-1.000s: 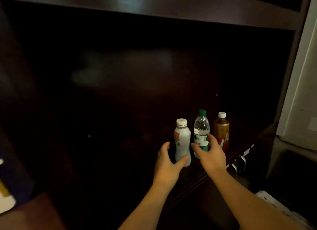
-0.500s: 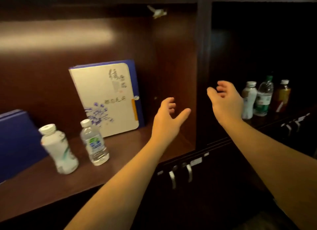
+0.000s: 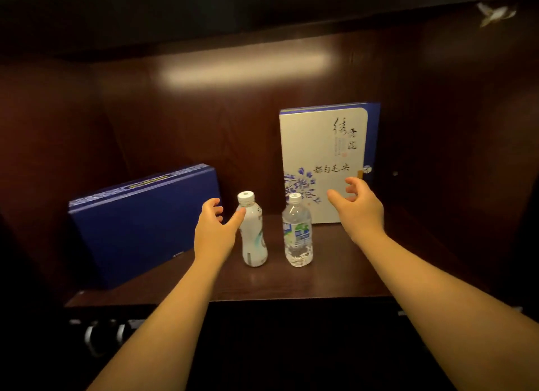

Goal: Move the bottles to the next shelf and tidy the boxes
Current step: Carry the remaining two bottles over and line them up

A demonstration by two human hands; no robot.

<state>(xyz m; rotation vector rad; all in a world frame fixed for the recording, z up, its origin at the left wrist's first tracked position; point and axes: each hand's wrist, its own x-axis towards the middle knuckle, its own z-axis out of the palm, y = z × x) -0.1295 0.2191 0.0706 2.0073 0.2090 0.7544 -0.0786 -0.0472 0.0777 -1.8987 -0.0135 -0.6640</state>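
Two bottles stand upright side by side on a dark wooden shelf [image 3: 262, 285]: a white bottle [image 3: 253, 239] with a white cap, and to its right a clear water bottle [image 3: 297, 233] with a green-blue label. My left hand [image 3: 214, 230] is open just left of the white bottle, thumb close to its shoulder. My right hand [image 3: 358, 208] is open to the right of the water bottle, holding nothing. A blue box [image 3: 143, 221] leans at the left. A white-and-blue box [image 3: 320, 145] with printed characters stands upright against the back at the right.
The shelf has a dark wood back panel [image 3: 204, 122] and a side wall [image 3: 466, 157] at the right. Below the shelf edge, metal cabinet handles [image 3: 93, 336] show at the lower left. The board above hangs low over the shelf.
The view has swung left from the shelf with three bottles to this one. Both hands, open, have moved over to the two bottles here, one on each side.
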